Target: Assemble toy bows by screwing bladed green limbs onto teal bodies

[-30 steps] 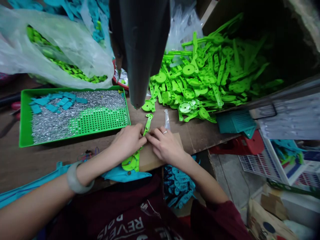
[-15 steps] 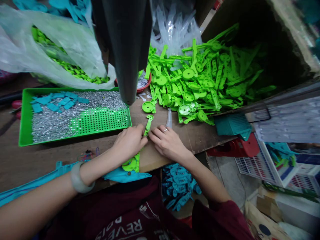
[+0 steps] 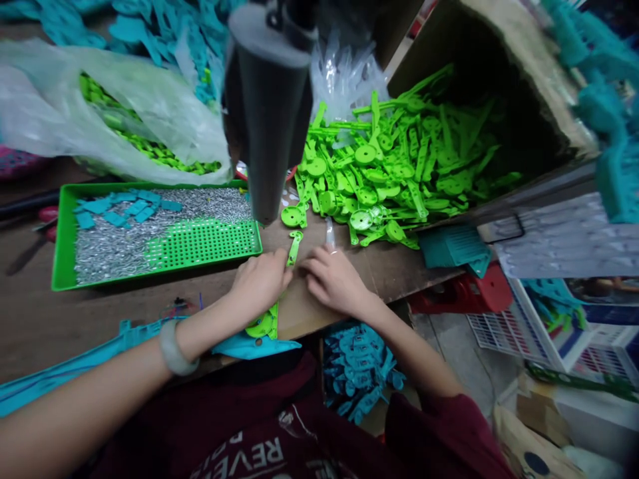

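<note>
My left hand (image 3: 264,276) is closed on a bright green plastic toy part (image 3: 294,246), whose slim, hooked end sticks out beyond the fingers. Its round, wider end (image 3: 262,326) shows below the wrist, close to the table edge; the middle is covered by my hand. Just right of it, my right hand (image 3: 332,276) has its fingers curled together, slightly blurred, and whatever they pinch is hidden. Left of my hands stands a green perforated tray (image 3: 200,239) of small silver metal pieces, with several flat blue plastic pieces (image 3: 114,209) on top.
A dark metal column (image 3: 274,133) comes down in front of my hands. Behind them, green plastic parts (image 3: 369,173) spill from a cardboard box (image 3: 529,80). A plastic bag (image 3: 164,120) holds small green pieces. Blue parts (image 3: 359,372) lie below the table edge.
My right hand has drawn slightly away to the right from the green part, its fingers more curled. My left hand keeps its hold. The camera view has shifted a little.
</note>
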